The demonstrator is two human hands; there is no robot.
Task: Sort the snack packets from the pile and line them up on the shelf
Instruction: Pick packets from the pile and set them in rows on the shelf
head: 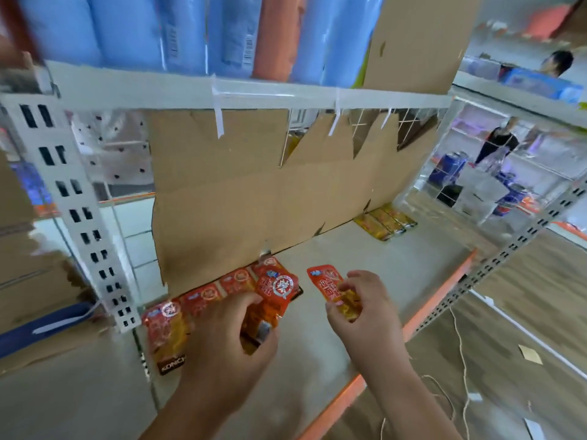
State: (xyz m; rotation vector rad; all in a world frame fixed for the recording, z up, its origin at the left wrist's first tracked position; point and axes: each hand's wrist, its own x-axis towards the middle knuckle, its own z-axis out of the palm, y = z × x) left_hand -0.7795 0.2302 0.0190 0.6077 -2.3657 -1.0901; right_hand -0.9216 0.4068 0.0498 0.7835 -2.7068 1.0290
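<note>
A row of red snack packets [203, 296] lies along the back left of the grey shelf [365, 268], against a cardboard backing. My left hand [228, 338] grips a small bunch of red packets [273, 290] just in front of that row. My right hand [365, 309] pinches a single red packet [330, 284] above the shelf's middle, a little right of the row. Several yellow packets [386, 222] lie lined up at the far right back corner. No loose pile is in view.
A white perforated upright [79, 217] stands at the left. The upper shelf [254, 90] carries blue and orange rolls. The shelf's orange front edge [422, 322] runs on the right. People [498, 141] stand in the aisle at the far right; string lies on the wooden floor.
</note>
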